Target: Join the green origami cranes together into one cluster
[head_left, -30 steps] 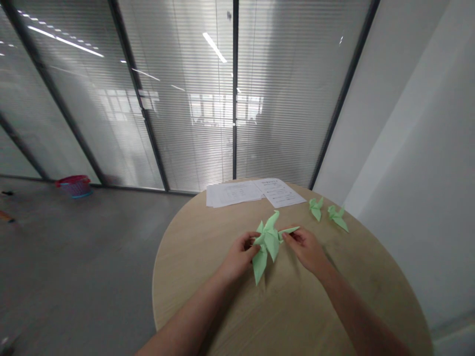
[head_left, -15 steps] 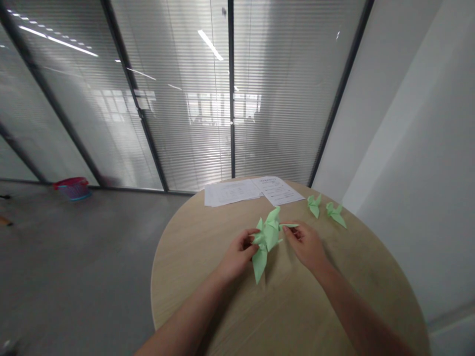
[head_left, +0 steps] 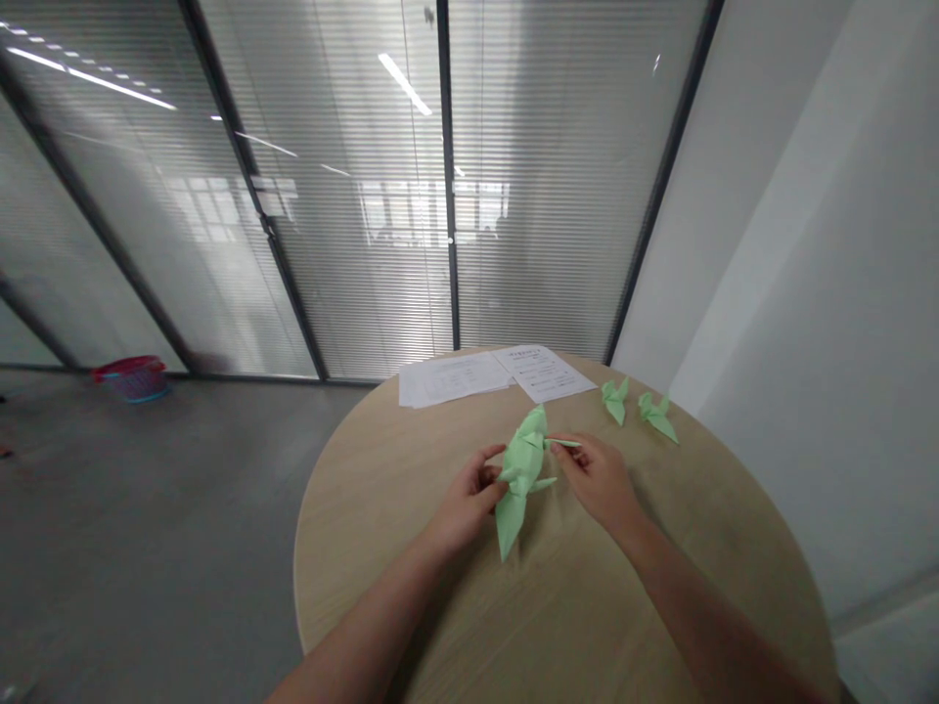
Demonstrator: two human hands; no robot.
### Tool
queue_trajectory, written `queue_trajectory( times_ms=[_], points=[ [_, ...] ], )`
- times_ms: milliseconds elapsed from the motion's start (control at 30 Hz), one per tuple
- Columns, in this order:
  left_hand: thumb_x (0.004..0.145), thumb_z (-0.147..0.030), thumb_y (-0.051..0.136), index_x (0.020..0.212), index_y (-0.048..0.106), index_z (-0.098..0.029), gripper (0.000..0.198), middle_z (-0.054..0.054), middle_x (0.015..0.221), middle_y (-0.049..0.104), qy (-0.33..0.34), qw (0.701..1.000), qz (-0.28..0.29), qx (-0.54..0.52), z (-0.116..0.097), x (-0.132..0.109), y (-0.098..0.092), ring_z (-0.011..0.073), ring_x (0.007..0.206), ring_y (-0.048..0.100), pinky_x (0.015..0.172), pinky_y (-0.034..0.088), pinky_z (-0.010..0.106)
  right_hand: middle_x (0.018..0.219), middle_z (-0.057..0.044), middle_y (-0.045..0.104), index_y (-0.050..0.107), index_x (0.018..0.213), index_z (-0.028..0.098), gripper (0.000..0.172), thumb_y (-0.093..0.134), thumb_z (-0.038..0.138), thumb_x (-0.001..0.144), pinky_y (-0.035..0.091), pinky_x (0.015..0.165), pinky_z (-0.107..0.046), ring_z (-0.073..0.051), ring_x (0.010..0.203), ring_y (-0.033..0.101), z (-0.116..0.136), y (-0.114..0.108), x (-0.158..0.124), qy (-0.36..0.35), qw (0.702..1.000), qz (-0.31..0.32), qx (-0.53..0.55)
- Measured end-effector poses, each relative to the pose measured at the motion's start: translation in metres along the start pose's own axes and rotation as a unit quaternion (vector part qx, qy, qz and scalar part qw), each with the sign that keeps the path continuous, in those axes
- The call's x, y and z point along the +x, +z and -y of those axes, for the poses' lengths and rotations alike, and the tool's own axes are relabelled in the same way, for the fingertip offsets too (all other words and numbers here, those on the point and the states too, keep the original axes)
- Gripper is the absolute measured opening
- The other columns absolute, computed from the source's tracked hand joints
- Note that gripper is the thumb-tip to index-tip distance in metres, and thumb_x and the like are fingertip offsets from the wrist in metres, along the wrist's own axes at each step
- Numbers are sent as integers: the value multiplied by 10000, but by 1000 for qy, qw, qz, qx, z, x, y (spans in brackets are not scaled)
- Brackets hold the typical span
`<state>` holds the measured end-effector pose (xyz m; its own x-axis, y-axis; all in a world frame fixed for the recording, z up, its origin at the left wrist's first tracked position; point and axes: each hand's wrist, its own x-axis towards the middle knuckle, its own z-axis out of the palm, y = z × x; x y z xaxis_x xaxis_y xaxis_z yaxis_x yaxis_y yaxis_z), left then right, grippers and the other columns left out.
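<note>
A light green origami crane (head_left: 522,464) is held between my two hands above the table, its long points spread upward, down and to the right. Whether it is one folded piece or two together I cannot tell. My left hand (head_left: 473,494) pinches its left side between thumb and fingers. On the other side, my right hand (head_left: 596,474) has thumb and fingertips closed on a thin point that sticks out to the right. Two smaller green origami cranes, a left one (head_left: 614,401) and a right one (head_left: 658,418), rest on the table beyond my right hand.
The round wooden table (head_left: 367,508) fills the lower middle. White sheets (head_left: 455,379) and a printed page (head_left: 543,374) lie at its far edge. Behind stand glass partitions with blinds (head_left: 381,303); a white wall (head_left: 828,342) rises at right. A red basket (head_left: 136,378) is on the floor.
The held crane has turned slightly, and a point at its lower right now shows more. Both hands keep their grip. The whole view has shifted a little.
</note>
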<state>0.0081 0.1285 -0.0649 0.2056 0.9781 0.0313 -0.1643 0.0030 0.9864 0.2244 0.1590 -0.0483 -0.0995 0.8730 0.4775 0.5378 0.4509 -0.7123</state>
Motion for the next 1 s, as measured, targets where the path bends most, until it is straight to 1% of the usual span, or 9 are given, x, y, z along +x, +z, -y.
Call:
queue_trajectory(
  times_ms=[133,200,267,400,533,633,767,867,1000],
  points=[
    [732,-281,700,1290,543,-224,582,37,870,647,-10,1000,-24,-4,-2,0,-1,183,712,600,607,406,276,1069,-73,671,737,1076,181,381,501,448,939,466,719,-175,-89,832,615,3,2,-3,-33,998,61,2],
    [736,-302,710,1272,559,-236,561,33,859,644,-12,1000,-26,2,-3,0,-1,178,692,598,588,402,269,1072,-69,669,737,1074,190,368,499,436,940,467,724,-174,-92,856,616,3,1,-3,-45,997,62,-8],
    [748,-332,719,1261,567,-242,542,26,861,641,-17,1000,-24,9,-4,-1,-1,170,693,598,589,406,259,1072,-74,668,734,1080,185,370,501,433,935,468,726,-178,-92,842,611,2,0,-3,-41,998,36,-12],
    [769,-401,730,1270,565,-245,550,18,880,640,-18,999,-25,10,-2,-1,-1,151,690,604,592,405,243,1041,-121,669,724,1074,125,485,528,533,902,482,713,-191,-117,822,614,-7,-3,3,31,998,-45,41],
    [753,-446,752,1227,605,-242,536,26,902,663,-27,997,-74,-13,1,3,-4,158,706,626,599,433,249,831,-120,654,685,1094,61,699,553,690,819,439,590,-181,-99,651,558,-17,-9,9,126,981,-69,130],
    [746,-459,752,1189,626,-237,512,40,954,698,-26,988,-141,-65,-1,7,-10,174,746,658,640,488,270,735,-81,615,676,1049,58,707,565,702,780,393,551,-172,-77,586,499,-23,-11,11,139,978,-40,149],
    [767,-438,737,1150,648,-241,439,33,1000,718,33,972,-208,-106,-9,9,-21,157,767,667,630,496,241,771,-64,627,683,909,91,504,564,572,814,376,595,-152,-79,661,526,-22,1,8,101,986,87,100],
    [759,-430,761,1053,694,-216,370,35,991,722,61,971,-206,-105,-11,8,-21,145,766,659,640,498,231,726,-39,602,648,797,104,424,525,503,871,332,600,-136,-60,656,502,-17,15,1,68,985,146,58],
    [715,-413,820,947,743,-171,344,63,939,745,63,979,-158,-114,-4,9,-16,156,781,665,750,517,263,665,-26,558,589,740,111,442,504,515,897,277,571,-134,-47,600,452,-8,25,-6,68,989,127,44]
  ],
)
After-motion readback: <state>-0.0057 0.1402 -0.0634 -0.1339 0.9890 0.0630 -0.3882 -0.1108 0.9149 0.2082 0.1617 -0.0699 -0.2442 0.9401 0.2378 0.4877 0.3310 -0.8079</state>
